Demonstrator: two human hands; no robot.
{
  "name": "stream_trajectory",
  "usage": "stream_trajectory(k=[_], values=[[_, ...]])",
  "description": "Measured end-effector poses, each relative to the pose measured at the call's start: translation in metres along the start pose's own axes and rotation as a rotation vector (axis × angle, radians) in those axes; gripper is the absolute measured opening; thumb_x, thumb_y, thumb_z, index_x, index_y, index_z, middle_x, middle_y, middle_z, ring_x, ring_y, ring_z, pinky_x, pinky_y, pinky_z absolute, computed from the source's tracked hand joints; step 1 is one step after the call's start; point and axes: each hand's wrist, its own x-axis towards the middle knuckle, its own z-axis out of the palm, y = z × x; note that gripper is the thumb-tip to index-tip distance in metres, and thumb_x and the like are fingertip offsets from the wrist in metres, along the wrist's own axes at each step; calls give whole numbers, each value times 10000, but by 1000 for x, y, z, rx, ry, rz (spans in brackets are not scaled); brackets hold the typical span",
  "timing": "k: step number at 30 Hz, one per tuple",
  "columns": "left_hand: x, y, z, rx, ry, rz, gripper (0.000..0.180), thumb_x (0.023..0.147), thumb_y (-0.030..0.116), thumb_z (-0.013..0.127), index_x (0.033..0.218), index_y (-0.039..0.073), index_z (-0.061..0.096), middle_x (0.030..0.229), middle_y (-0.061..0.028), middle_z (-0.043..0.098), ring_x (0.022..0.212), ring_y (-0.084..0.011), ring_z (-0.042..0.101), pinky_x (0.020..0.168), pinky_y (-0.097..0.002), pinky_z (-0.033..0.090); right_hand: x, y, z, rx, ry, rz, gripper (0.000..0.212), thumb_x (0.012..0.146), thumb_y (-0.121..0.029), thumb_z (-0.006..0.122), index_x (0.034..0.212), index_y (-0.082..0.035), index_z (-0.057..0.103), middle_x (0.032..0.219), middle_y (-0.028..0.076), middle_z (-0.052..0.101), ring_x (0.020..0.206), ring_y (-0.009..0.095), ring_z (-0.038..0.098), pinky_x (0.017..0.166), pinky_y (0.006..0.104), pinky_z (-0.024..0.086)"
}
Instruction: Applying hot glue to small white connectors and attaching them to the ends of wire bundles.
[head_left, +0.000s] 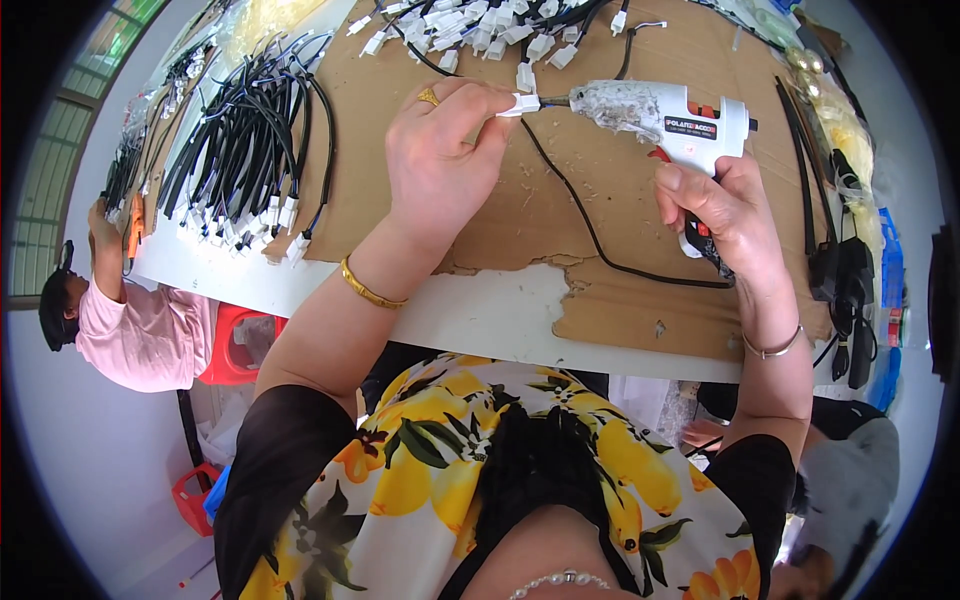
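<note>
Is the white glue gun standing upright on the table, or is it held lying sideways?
Held sideways. The right hand grips the white glue gun above the brown cardboard sheet, its nozzle pointing horizontally at the small white plastic connector pinched by the left hand.

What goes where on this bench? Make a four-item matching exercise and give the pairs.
Things:
1. white connector
2. glue gun
3. bundle of black cables
4. cardboard sheet

Places:
A. flat on the white table, under the work
B. in the right hand
C. heaped on the table, left of the left hand
D. pinched in the left fingertips, at the gun's nozzle

Pairs: 1-D, 2-B, 3-C, 4-A
</note>
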Motion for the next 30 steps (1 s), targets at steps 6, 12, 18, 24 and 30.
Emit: stream_trajectory(k=[6, 12, 18, 24, 30], values=[[0, 0, 0, -10, 7, 2, 147, 647, -46, 679, 760, 26, 618, 805, -83, 652, 709, -157, 607, 629, -230, 460, 0, -2, 3, 17, 20, -8, 226, 802, -205, 551, 653, -35, 548, 549, 11, 511, 493, 72, 461, 462, 206, 349], [-1, -3, 3, -33, 44, -7, 150, 629, -30, 679, 737, 45, 607, 752, -74, 633, 674, -189, 587, 618, -264, 454, 0, -2, 1, -29, 6, 28, 229, 804, -210, 549, 652, -38, 549, 548, 11, 509, 496, 73, 462, 466, 209, 351], [-3, -3, 6, -86, 42, -62, 156, 628, -8, 692, 746, 51, 610, 754, -78, 637, 690, -212, 597, 642, -293, 464, -1, -6, -4, -117, -11, 41, 243, 806, -246, 549, 754, -10, 574, 571, 8, 516, 542, 72, 483, 490, 211, 365], [-3, 9, -1, -102, -1, -178, 150, 678, -3, 695, 811, 19, 628, 779, -61, 634, 686, -128, 576, 647, -229, 453, 3, -3, -7, -28, -59, 76, 182, 775, -185, 615, 771, -9, 568, 593, -7, 515, 531, 56, 468, 472, 211, 351], [-6, 2, 1, -278, -66, -427, 152, 714, 10, 671, 860, 15, 628, 778, -27, 621, 687, -75, 547, 642, -192, 437, 0, -4, -2, 80, -13, -47, 236, 794, -217, 575, 774, 18, 572, 592, 6, 513, 535, 73, 477, 496, 230, 375]])
